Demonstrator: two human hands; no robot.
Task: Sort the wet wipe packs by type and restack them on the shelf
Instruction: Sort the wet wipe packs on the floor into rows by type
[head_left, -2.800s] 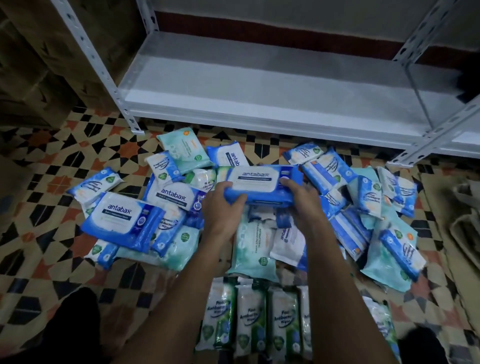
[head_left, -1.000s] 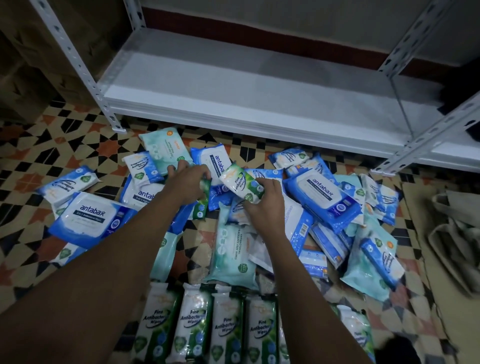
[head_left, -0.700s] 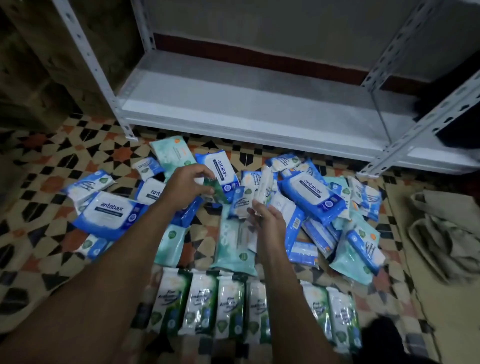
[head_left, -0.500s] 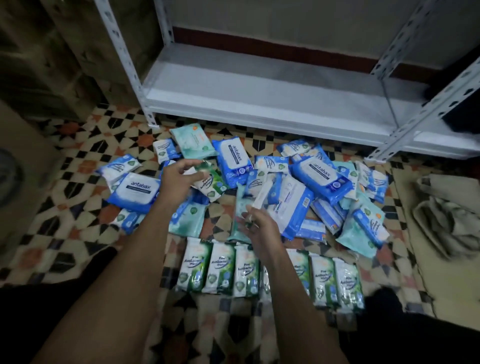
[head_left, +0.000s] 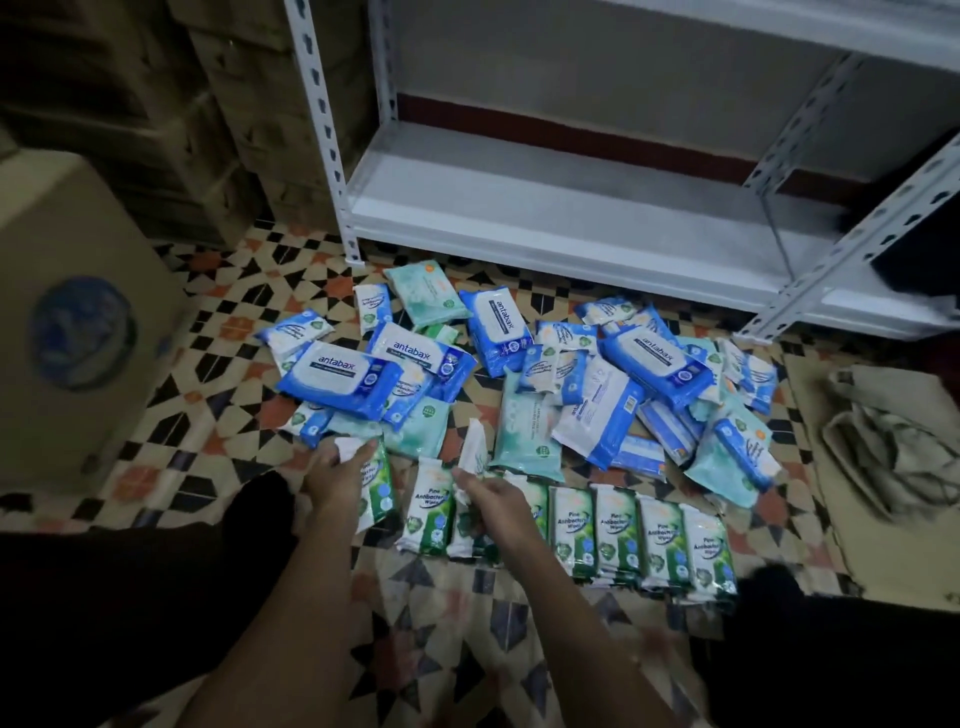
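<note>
My left hand (head_left: 332, 480) was clamped on a green pine antibacterial wipes pack (head_left: 376, 486), fingers curled over its top end, pack low at the left end of the green row (head_left: 644, 545). My right hand (head_left: 493, 499) pinched a second green pack (head_left: 474, 452) by its lower edge, thumb and fingers together on it, pack standing tilted up on edge above the row. Whether either held pack touched the floor, I couldn't tell.

The green row lay side by side on the patterned tile floor (head_left: 218, 332), labels up, running from just right of my left hand out toward the right. One row pack (head_left: 431, 512) sat between my two hands.

Behind the row was the unsorted heap. Large blue antabax pack (head_left: 340, 379) on the left, overlapping another antabax pack (head_left: 423, 356). A third antabax pack (head_left: 498, 330) lay lengthwise near the middle, a fourth (head_left: 657, 366) on the right on top of smaller blue-and-white packs. Pale teal pack (head_left: 426, 293) at the far edge nearest the shelf, another teal pack (head_left: 530, 431) in the middle just beyond the row. Some small packs were blurred, type not readable.

White metal shelf (head_left: 571, 208) stood beyond the heap, bottom board bare where visible. Cardboard box (head_left: 78, 312) at left, folded cloth bag (head_left: 893, 441) at right on the floor, well apart from the packs.
</note>
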